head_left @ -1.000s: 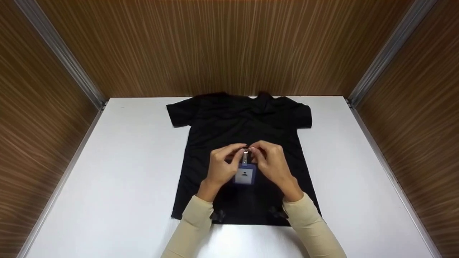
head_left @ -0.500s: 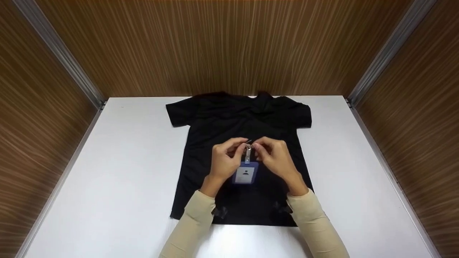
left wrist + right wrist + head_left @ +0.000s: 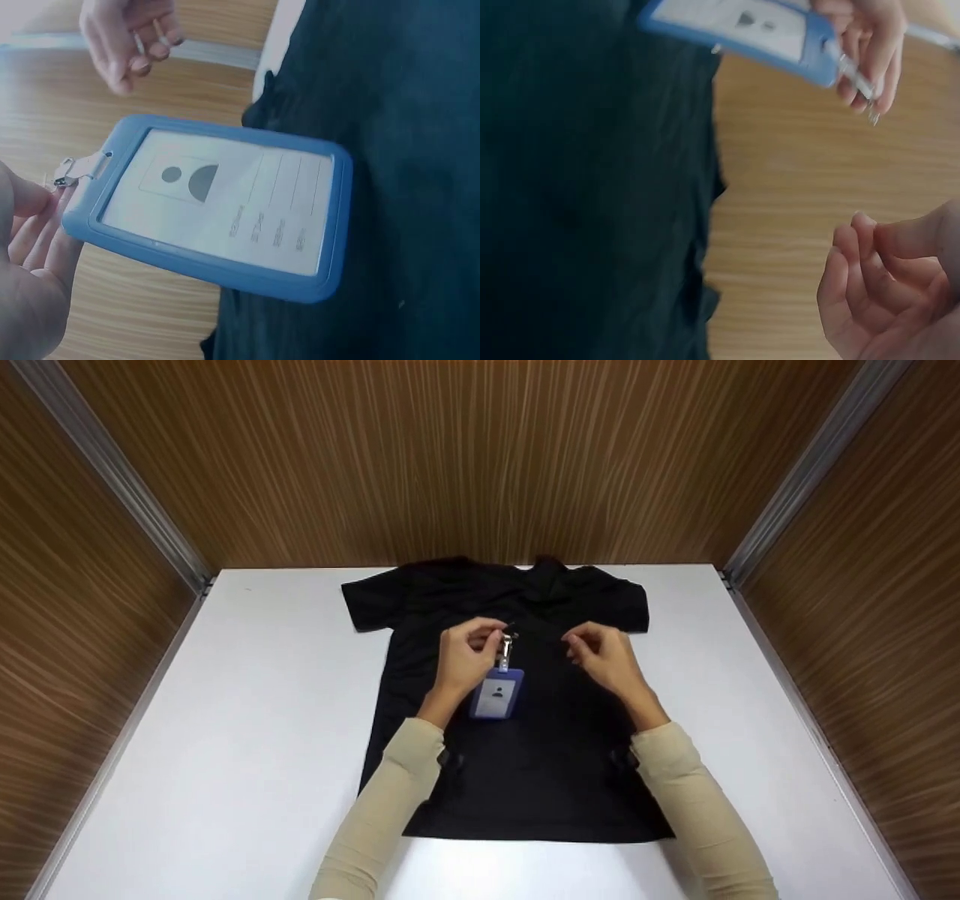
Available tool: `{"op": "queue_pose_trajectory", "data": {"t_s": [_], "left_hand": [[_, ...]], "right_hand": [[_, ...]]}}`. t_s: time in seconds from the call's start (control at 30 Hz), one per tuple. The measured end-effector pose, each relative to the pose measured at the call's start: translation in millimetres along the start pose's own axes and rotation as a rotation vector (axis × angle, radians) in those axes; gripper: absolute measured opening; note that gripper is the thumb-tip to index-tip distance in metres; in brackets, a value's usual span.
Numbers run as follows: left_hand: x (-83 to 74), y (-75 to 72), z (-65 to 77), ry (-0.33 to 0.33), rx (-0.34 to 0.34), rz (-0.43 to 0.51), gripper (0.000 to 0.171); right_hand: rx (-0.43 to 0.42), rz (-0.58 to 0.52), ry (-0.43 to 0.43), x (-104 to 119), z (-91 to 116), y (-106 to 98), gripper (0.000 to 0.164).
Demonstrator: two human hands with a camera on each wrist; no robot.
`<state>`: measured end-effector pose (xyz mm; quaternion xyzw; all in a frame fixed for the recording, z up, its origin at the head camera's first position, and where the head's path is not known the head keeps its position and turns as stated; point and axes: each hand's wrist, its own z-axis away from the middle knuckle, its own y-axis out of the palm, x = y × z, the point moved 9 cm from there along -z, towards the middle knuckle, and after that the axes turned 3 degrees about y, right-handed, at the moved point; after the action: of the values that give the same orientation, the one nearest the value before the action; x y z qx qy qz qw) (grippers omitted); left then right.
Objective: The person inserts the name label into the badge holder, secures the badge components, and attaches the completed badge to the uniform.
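Note:
My left hand (image 3: pixel 465 658) pinches the metal clip (image 3: pixel 506 649) of a blue-framed ID badge holder (image 3: pixel 515 697). The badge hangs from the clip over a black T-shirt (image 3: pixel 540 780). In the left wrist view, the badge's white card (image 3: pixel 247 199) shows a simple person icon and printed lines. Apart from the badge, my right hand (image 3: pixel 609 660) hovers above the shirt's right side. Its fingers are loosely curled with the thumb close to the index finger, and nothing shows between them in the right wrist view. The shirt lies spread with its collar toward the back.
A white tabletop (image 3: pixel 247 720) carries the shirt. Wood-patterned panels rise at the back (image 3: pixel 480 465) and both sides, with metal strips (image 3: pixel 120 472) at the corners. Both forearms wear cream sleeves (image 3: pixel 697 795), and a small dark device (image 3: pixel 448 760) sits at the left wrist.
The right hand has let go of the clip and moved right, away from the left hand. The left hand and badge have moved up toward the collar.

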<state>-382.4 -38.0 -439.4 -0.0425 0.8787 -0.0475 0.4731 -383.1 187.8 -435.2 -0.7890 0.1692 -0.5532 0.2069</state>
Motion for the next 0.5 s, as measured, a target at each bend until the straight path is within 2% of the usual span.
{"op": "queue_pose_trajectory", "data": {"t_s": [0.23,0.4,0.5], "left_hand": [[33.6,-1.6,-25.5,-0.166,-0.014,0.049,0.013],[55.2,2.6,-40.5,-0.228,0.003,0.014,0.015],[65.7,5.8,-47.0,-0.242,0.009,-0.047,0.016]], "right_hand": [[0.028,0.141,0.075,-31.4,-29.4,-4.6,0.013],[0.053,0.227,0.128,-48.9,-46.9,6.3,0.015],[0.063,0.245,0.16,-58.4,-58.3,17.9,0.017]]}}
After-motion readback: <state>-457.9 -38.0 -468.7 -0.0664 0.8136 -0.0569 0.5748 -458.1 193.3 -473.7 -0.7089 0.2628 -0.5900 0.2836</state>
